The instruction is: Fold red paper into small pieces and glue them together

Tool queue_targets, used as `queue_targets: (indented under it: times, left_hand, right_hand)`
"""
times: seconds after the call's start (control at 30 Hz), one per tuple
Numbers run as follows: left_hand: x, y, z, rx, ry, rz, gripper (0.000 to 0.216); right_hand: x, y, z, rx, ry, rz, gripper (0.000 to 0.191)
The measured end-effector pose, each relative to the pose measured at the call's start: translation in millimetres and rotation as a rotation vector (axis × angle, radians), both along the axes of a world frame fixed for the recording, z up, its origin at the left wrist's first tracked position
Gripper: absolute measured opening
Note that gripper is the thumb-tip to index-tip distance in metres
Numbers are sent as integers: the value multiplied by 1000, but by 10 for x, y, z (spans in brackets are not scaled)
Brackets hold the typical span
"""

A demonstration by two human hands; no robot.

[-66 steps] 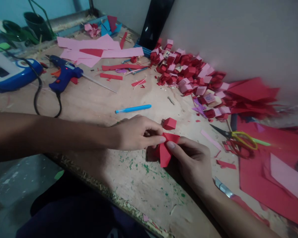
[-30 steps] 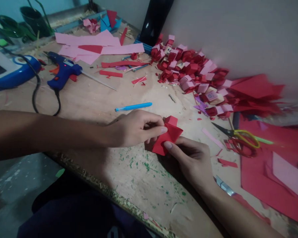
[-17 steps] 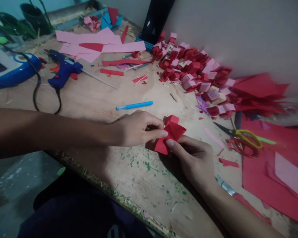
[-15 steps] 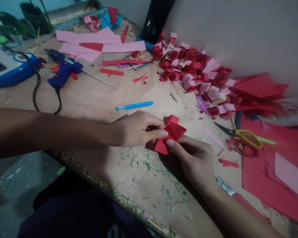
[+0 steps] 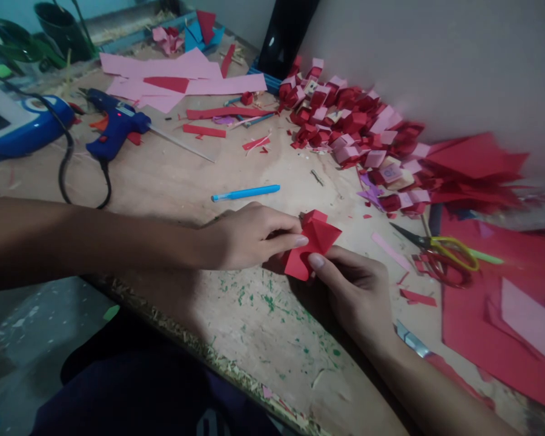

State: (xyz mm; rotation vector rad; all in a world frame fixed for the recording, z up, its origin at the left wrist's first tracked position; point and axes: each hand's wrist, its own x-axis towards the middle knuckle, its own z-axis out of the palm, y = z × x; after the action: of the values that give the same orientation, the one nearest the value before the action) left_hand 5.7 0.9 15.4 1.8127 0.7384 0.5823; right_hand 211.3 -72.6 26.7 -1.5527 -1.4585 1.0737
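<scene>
Between my two hands is a piece of folded red paper (image 5: 318, 237), held just over the wooden board near its front edge. My left hand (image 5: 254, 236) pinches its left side, thumb on top and fingers curled behind. At the lower right edge, my right hand (image 5: 356, 287) grips the paper between thumb and fingers; some of those fingers are hidden beneath it. A pointed flap sticks out to the right, and a small boxy fold shows at the top. Just beyond my left hand lies a blue pen (image 5: 246, 193).
A blue glue gun (image 5: 118, 124) with its cord lies at the left. Many small red and pink paper boxes (image 5: 345, 121) are heaped along the wall. Yellow-and-red-handled scissors (image 5: 452, 257), a utility knife (image 5: 418, 342) and red sheets (image 5: 472, 315) lie at the right. Pink strips (image 5: 163, 66) are at the back.
The red paper has shifted and turned very slightly in my hands, and my right thumb has moved a little up and to the right. The things around it look the same.
</scene>
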Motion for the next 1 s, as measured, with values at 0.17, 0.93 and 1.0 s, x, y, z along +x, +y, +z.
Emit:
queue_targets:
  times: [0.17, 0.93, 1.0]
  left_hand:
    - [-1, 0, -8, 1, 23, 31, 29]
    - [11, 18, -45, -6, -81, 62, 29]
    - [10, 26, -47, -4, -89, 68, 31]
  right_hand:
    - [-3, -2, 12, -6, -2, 25, 34]
    - [-13, 4, 27, -46, -10, 47, 33]
    - [-9, 1, 25, -42, 11, 65, 31]
